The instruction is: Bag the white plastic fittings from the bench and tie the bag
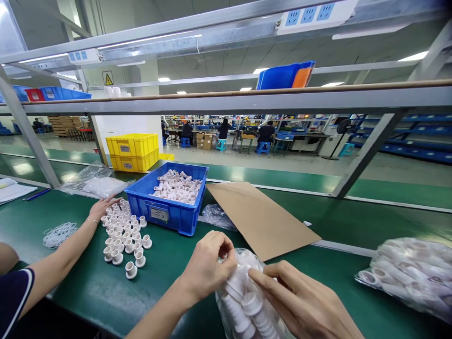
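Note:
A clear plastic bag [231,306] filled with white flanged plastic fittings is in front of me at the bottom of the view. My left hand [210,263] pinches the gathered top of the bag. My right hand [300,299] is on the bag's other side, its thumb and fingers closed on the plastic near the top; the fingertips are partly hidden. Loose white fittings [130,269] stand on the green table to the left. Behind them, a blue bin [189,221] holds many more.
A co-worker's hand [102,209] reaches to the loose fittings. White rubber bands [60,235] lie beside that arm. A cardboard sheet [261,219] lies beyond my hands. Another filled bag [409,278] rests at right. Yellow bins [132,153] stand behind, under a shelf [226,101].

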A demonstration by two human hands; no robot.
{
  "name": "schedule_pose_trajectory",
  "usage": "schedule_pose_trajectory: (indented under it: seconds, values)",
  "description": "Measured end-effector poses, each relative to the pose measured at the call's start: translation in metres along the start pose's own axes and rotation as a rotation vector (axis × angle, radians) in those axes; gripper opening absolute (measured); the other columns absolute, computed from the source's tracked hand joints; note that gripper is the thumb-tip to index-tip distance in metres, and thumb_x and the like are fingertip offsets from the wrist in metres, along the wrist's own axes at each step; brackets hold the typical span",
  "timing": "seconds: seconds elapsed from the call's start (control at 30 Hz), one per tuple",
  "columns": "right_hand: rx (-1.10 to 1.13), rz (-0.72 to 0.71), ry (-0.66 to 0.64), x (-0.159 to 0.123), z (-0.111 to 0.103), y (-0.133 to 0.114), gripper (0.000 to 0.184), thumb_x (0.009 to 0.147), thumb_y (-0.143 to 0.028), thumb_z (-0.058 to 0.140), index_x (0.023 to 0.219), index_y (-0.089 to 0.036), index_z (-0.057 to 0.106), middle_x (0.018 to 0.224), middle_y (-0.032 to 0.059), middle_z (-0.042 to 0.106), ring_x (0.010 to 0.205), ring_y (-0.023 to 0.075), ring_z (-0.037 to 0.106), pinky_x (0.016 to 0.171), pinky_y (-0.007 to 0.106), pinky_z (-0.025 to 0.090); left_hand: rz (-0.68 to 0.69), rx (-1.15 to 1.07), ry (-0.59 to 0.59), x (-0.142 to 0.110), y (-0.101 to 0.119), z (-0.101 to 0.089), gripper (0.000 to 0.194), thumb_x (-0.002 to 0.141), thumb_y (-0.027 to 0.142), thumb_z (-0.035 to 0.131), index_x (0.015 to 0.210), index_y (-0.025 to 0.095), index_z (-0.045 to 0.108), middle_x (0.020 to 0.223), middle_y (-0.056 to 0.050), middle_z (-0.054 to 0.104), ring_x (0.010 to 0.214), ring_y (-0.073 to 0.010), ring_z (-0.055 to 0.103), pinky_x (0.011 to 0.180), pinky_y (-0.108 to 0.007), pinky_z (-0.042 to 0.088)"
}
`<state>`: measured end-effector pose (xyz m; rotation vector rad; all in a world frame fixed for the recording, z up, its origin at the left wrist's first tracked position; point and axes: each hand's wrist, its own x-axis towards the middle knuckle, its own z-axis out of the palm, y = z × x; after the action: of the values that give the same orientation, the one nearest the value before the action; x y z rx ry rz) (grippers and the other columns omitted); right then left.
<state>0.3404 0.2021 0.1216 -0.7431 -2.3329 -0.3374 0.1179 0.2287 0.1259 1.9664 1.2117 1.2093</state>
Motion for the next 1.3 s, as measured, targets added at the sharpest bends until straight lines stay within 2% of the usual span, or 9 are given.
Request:
schedule_pose_trajectory:
  seconds: [0.13,0.27,0.5,0.73,0.83,0.97,1.1,1.2,1.3]
  values:
    - [0.320,0.199,-0.079,-0.011,-0.006,0.003,0.028,0.106,-0.020,0.048,0.122,-0.030,0.068,0.097,0.0037,0.068,0.078,0.0133,0.071,0.063,0.018,0.054,-0.157,-0.305,-0.044,-0.003,0.007,-0.004,0.006,0.087,0.018,0.058,0.081,0.018,0.058,0.082,-0.001,0.062,0.074,-0.0132,0.052,0.068,-0.025,0.039]
    - [0.591,0.394,-0.177,-0.004,-0.015,0.003,0.027,0.107,-0.029,0.046,0.106,-0.032,0.073,0.091,0.0023,0.068,0.072,0.0146,0.069,0.060,0.020,0.054,-0.231,-0.738,-0.303,-0.005,0.026,-0.010,0.017,0.096,0.032,0.056,0.089,0.019,0.049,0.085,-0.003,0.065,0.061,-0.0088,0.038,0.062,-0.024,0.033]
    - [0.796,0.556,-0.339,-0.012,-0.018,0.009,0.033,0.107,-0.044,0.045,0.095,-0.030,0.073,0.095,0.0043,0.067,0.082,0.0189,0.068,0.071,0.026,0.054,-0.094,-0.149,-0.291,-0.014,0.020,-0.014,0.010,0.097,0.025,0.050,0.089,0.022,0.047,0.076,0.004,0.048,0.065,-0.0120,0.041,0.060,-0.026,0.031]
    - [1.026,0.693,-0.300,-0.027,-0.018,0.004,0.036,0.105,-0.049,0.048,0.092,-0.026,0.073,0.106,0.0070,0.062,0.073,0.0157,0.059,0.059,0.026,0.050,-0.087,-0.120,-0.298,-0.020,0.026,-0.015,0.011,0.095,0.020,0.049,0.085,0.022,0.045,0.075,0.005,0.049,0.065,-0.0113,0.043,0.061,-0.025,0.033]
    - [1.237,0.768,-0.252,-0.015,-0.012,0.007,0.039,0.104,-0.054,0.051,0.090,-0.022,0.070,0.093,0.0047,0.066,0.061,0.0115,0.054,0.057,0.026,0.049,-0.043,-0.130,-0.295,-0.019,0.041,-0.018,0.010,0.092,0.018,0.053,0.083,0.021,0.050,0.077,0.004,0.054,0.067,-0.0110,0.047,0.063,-0.024,0.038]
    - [1.406,0.841,-0.428,0.014,-0.007,0.012,0.042,0.100,-0.058,0.057,0.091,-0.018,0.064,0.062,-0.0051,0.056,0.043,0.0056,0.049,0.043,0.017,0.037,0.223,0.027,-0.243,-0.014,0.052,-0.016,0.009,0.093,0.019,0.055,0.084,0.020,0.055,0.086,-0.002,0.062,0.078,-0.0153,0.054,0.069,-0.026,0.043]
    - [1.363,0.817,-0.555,0.039,-0.009,0.014,0.039,0.092,-0.056,0.068,0.088,-0.020,0.055,0.058,-0.0082,0.056,0.039,0.0067,0.053,0.039,0.015,0.037,0.423,0.252,-0.211,-0.005,0.053,-0.010,0.010,0.095,0.017,0.053,0.085,0.020,0.056,0.089,-0.006,0.068,0.085,-0.0198,0.055,0.074,-0.030,0.047]
    - [1.305,0.779,-0.593,0.050,-0.011,0.017,0.025,0.089,-0.041,0.069,0.091,-0.020,0.057,0.062,-0.0070,0.061,0.040,0.0089,0.056,0.040,0.018,0.044,0.504,0.264,-0.222,0.003,0.054,-0.007,0.008,0.095,0.018,0.054,0.090,0.019,0.060,0.101,-0.009,0.067,0.095,-0.0211,0.058,0.081,-0.031,0.052]
    - [1.254,0.735,-0.580,0.055,-0.012,0.021,0.019,0.083,-0.034,0.069,0.076,-0.019,0.060,0.057,-0.0055,0.059,0.041,0.0095,0.054,0.042,0.020,0.046,0.518,0.214,-0.244,0.012,0.056,-0.008,0.009,0.095,0.020,0.055,0.091,0.017,0.063,0.110,-0.011,0.063,0.104,-0.0218,0.061,0.086,-0.031,0.055]
